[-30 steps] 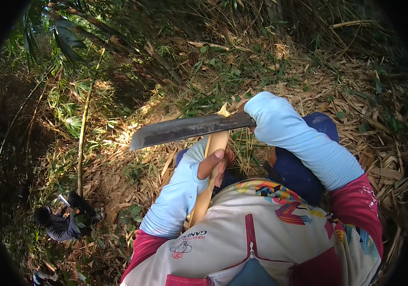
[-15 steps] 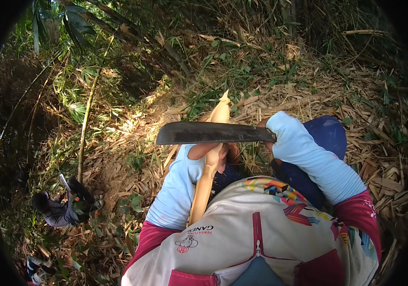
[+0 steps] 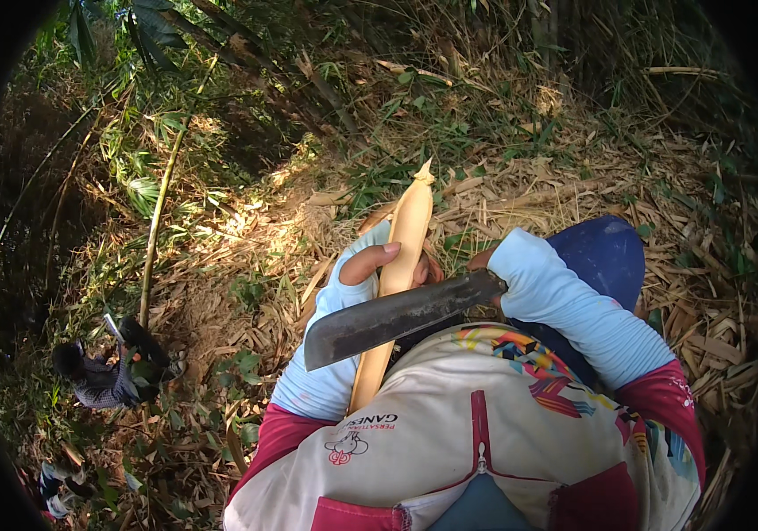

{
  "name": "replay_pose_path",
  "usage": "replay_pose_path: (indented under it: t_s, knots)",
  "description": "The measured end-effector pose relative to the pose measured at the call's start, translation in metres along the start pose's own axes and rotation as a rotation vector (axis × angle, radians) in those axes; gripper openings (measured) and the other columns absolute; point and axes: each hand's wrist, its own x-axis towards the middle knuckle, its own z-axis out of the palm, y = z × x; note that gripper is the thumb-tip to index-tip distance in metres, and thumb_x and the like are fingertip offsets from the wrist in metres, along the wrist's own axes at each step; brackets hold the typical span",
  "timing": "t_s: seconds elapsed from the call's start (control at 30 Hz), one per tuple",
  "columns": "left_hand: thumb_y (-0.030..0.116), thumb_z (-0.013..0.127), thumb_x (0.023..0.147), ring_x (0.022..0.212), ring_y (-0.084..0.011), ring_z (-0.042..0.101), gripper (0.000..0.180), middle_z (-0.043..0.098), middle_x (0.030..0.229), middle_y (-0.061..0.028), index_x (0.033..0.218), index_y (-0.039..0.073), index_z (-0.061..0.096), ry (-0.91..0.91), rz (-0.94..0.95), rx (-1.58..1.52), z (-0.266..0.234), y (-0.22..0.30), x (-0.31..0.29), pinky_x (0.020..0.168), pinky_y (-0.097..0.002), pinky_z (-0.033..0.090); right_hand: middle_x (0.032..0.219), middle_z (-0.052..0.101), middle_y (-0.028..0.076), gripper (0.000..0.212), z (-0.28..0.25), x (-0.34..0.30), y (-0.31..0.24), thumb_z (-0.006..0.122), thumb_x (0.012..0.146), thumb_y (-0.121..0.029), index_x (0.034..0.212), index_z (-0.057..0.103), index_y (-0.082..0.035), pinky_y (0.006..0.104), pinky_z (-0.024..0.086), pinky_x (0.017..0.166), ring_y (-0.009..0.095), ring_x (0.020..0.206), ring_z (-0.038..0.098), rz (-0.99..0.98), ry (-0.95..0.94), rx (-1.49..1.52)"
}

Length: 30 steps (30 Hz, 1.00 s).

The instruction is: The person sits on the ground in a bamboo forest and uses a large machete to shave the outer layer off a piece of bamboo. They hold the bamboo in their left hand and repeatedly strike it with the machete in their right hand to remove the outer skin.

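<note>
left hand curled around pale bamboo shoot; right hand clenched on machete.

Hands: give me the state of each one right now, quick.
Left hand: closed around the pale bamboo shoot.
Right hand: mostly hidden by the sleeve, grip closed on the machete handle.

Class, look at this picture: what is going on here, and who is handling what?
A person stands on leaf-strewn ground among bamboo. The left hand has its grip around a pale, peeled bamboo shoot, held upright with its pointed tip away from the body. The right hand, mostly hidden by a light blue sleeve, holds a broad dark chopping knife, its blade lying across the lower part of the shoot. Another person crouches further down at the left.
</note>
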Motion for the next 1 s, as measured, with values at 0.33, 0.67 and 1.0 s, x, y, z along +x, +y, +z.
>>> replay_pose_path:
  t_s: [0.33, 0.67, 1.0]
  knots:
    - [0.04, 0.048, 0.098, 0.075, -0.0256, 0.065, 0.057, 0.063, 0.09, -0.0183, 0.136, -0.002, 0.047, 0.284, -0.082, -0.157, -0.013, -0.003, -0.008, 0.067, -0.037, 0.057, 0.093, 0.067, 0.017, 0.043, -0.006, -0.003, -0.005, 0.078, 0.065, -0.003, 0.107, 0.072, -0.009, 0.0407, 0.054, 0.076, 0.036, 0.09, 0.067, 0.179, 0.011, 0.078]
    - [0.049, 0.057, 0.097, 0.066, -0.0248, 0.065, 0.055, 0.062, 0.082, -0.0145, 0.119, -0.002, 0.058, -0.126, -0.234, -0.15, -0.015, -0.003, 0.003, 0.054, -0.0372, 0.058, 0.089, 0.066, 0.015, 0.034, -0.01, 0.015, -0.015, 0.077, 0.066, -0.003, 0.099, 0.073, -0.01, 0.0426, 0.054, 0.076, 0.034, 0.089, 0.065, 0.058, 0.291, 0.002]
    - [0.059, 0.049, 0.1, 0.055, -0.0111, 0.051, 0.052, 0.055, 0.077, -0.0024, 0.102, 0.008, 0.057, 0.132, -0.071, 0.191, 0.013, -0.022, -0.015, 0.043, -0.0245, 0.041, 0.086, 0.067, 0.013, 0.032, -0.021, 0.026, -0.031, 0.075, 0.066, -0.003, 0.097, 0.072, -0.011, 0.0443, 0.053, 0.074, 0.036, 0.088, 0.064, 0.021, 0.18, -0.022]
